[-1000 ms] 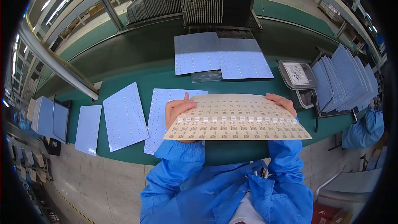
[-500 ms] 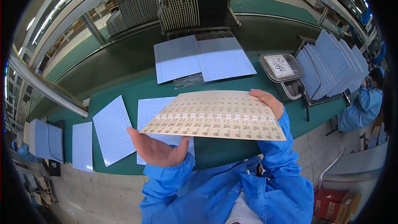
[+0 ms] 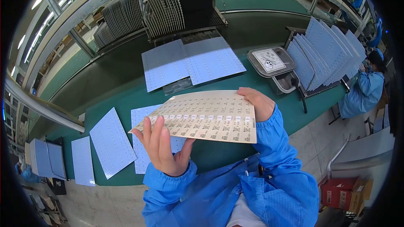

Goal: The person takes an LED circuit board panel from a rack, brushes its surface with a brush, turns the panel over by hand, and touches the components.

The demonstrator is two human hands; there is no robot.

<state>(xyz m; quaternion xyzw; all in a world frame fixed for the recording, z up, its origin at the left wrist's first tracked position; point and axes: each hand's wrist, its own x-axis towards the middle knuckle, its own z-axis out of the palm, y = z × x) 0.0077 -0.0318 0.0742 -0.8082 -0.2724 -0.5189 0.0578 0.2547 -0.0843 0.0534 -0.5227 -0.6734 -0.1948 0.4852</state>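
A large thin circuit board (image 3: 202,120), its beige printed face toward me, is held tilted above the bench. My right hand (image 3: 257,104) grips its far right corner, fingers curled over the edge. At the near left edge is my left hand (image 3: 164,151), its long fingers in front of the printed face and its thumb partly hidden under the edge. Below, a pale blue board (image 3: 141,159) lies partly covered by the held one. Another blue board (image 3: 112,145) lies askew to its left, and a narrower-looking one (image 3: 83,162) sits at the bench's left end.
Two overlapping blue boards (image 3: 214,61) lie farther back, before a slotted rack (image 3: 164,12). At right stand a lidded tray with a skull label (image 3: 269,61) and a rack of upright boards (image 3: 326,54). A co-worker in blue (image 3: 364,86) sits beyond; a red box (image 3: 336,193) is on the floor.
The held board and my right hand have shifted left in view. My left hand has turned, its fingers rising from beside the corner to in front of the printed face. The camera view has shifted.
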